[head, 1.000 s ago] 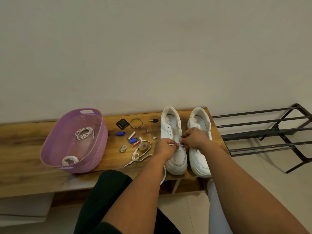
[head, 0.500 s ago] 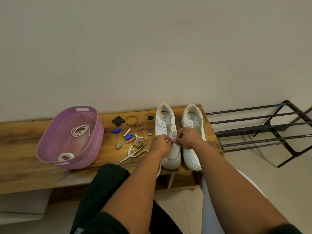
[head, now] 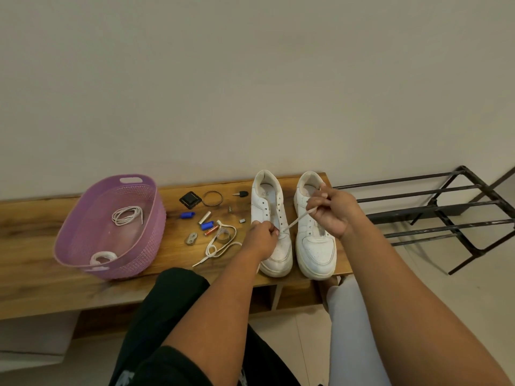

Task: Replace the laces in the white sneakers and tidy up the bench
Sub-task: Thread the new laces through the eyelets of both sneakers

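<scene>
Two white sneakers stand side by side at the right end of the wooden bench [head: 33, 285], toes toward me. My left hand [head: 260, 240] rests on the front of the left sneaker [head: 271, 207], fingers curled at its lowest eyelets. My right hand [head: 333, 211] is raised over the right sneaker [head: 315, 246] and pinches a white lace [head: 296, 220] that runs taut down to the left sneaker's lowest right eyelet. Another loose white lace [head: 220, 246] lies on the bench left of the shoes.
A purple basket [head: 83, 232] on the left holds a coiled lace [head: 126, 215] and a white roll. Small items lie between the basket and the shoes: a black square piece [head: 190, 200], a ring [head: 212, 198], a key [head: 241, 193], blue caps, batteries. A black metal rack [head: 434, 215] stands on the right.
My right hand has lifted up and to the right, drawing the lace out taut from the left sneaker's eyelet. My left hand stays on that shoe's front.
</scene>
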